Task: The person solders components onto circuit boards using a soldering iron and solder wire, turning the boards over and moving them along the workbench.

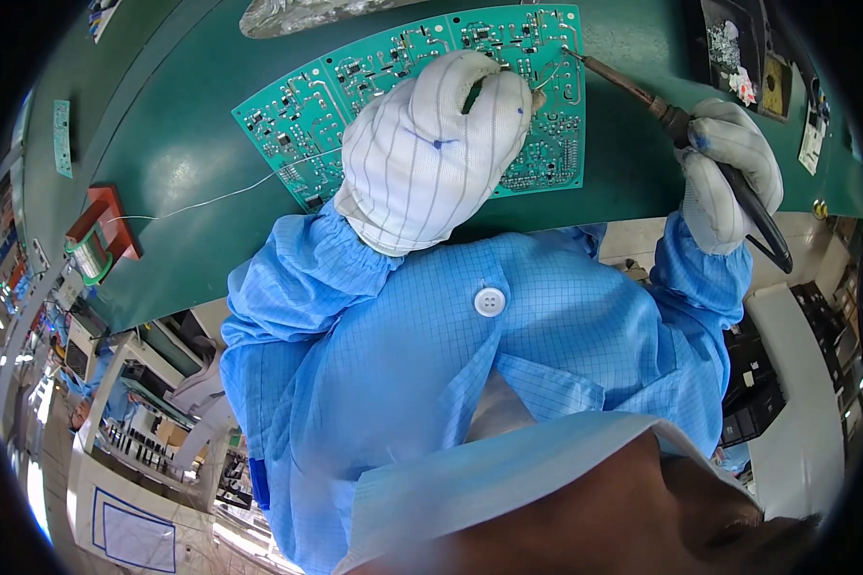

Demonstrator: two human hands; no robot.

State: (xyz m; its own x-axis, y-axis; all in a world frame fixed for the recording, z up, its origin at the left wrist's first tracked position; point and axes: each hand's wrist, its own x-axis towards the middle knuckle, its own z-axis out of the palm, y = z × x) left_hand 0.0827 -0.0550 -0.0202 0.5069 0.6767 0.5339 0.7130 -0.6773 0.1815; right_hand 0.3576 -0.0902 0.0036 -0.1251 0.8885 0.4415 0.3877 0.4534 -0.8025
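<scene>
A green circuit board panel (288, 125), made of several joined sections with small components, lies on the green worktop. My left hand (436, 149), in a white striped glove, rests over its middle and covers part of it. Its thumb and fingers are pinched on thin solder wire (216, 199), which runs back to a spool on the left; a short end shows past the fingertips. My gloved right hand (734, 172) is closed round the dark handle of a soldering iron (633, 88). The iron's tip meets or hovers just over the panel's upper right section; contact is hard to tell.
The solder spool (90, 259) sits in a red holder (125, 228) near the left edge. A black tray (734, 53) with solder residue and a yellowish pad stands at the far right. A silvery object (307, 13) lies beyond the panel, and a small board (62, 139) at far left.
</scene>
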